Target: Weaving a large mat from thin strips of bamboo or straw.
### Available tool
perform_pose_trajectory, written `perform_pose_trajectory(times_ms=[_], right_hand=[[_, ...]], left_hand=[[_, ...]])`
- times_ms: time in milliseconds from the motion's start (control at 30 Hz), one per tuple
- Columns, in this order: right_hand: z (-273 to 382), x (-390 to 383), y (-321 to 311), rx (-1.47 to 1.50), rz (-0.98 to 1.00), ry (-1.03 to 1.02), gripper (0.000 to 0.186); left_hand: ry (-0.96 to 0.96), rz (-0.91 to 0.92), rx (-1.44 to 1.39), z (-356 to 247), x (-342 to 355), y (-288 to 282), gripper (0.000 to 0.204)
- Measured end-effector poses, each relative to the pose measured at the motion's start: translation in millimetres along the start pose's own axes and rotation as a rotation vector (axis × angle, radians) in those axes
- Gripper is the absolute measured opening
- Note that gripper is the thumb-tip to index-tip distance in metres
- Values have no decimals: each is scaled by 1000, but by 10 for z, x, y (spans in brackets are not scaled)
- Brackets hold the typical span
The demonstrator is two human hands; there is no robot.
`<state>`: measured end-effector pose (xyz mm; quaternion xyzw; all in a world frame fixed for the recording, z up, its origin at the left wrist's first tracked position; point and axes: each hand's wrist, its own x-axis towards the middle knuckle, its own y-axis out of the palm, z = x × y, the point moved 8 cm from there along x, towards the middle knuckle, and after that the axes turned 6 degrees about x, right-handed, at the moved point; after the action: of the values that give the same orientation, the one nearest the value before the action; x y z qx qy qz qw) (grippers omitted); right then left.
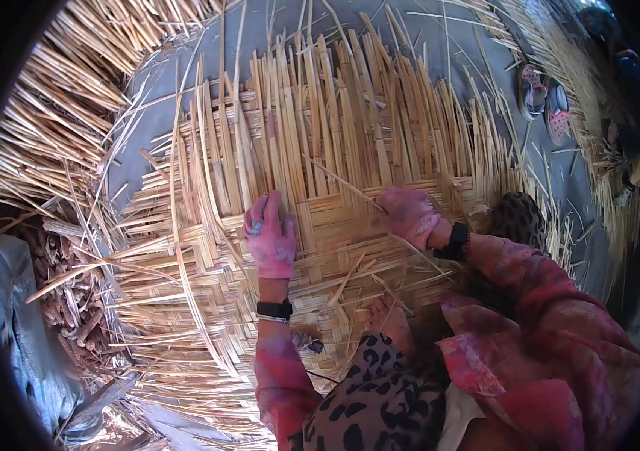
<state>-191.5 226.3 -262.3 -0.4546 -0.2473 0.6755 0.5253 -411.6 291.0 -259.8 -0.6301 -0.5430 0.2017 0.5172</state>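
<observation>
Across the floor [130, 180]: one reed mat [335, 233], near part plaited, far strips [327, 113] apparently not yet interlaced. On the weave, left: left hand [269, 237], fingers partly spread; right: right hand [409, 215], curled beside a thin strip [342, 182]; whether clamped, cannot tell.

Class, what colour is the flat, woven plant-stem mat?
The woven plant-stem mat is golden tan, best seen in the head view.
</observation>
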Motion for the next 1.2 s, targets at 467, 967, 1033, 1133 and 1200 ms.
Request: perform_pose_trajectory(times_ms=[467, 967, 1033, 1133, 1200], right_hand=[[-105, -1081, 201, 662, 107, -142, 31], [-436, -1487, -1504, 949, 56, 90, 26], [-365, -1543, -2090, 825, -20, 24, 26], [-810, -1806, -2487, 613, -64, 57, 27], [-1163, -2046, -2754, 454, -59, -66, 29]], left_hand=[[-719, 271, -1285, -718, -627, 270, 29], [-425, -539, -1926, 1347, -116, -784, 21], [-465, -606, -1935, 1783, -193, -917, 20], [-614, -576, -1973, 1548, -152, -680, 19], [-541, -533, -1952, 1442, -61, -689, 18]])
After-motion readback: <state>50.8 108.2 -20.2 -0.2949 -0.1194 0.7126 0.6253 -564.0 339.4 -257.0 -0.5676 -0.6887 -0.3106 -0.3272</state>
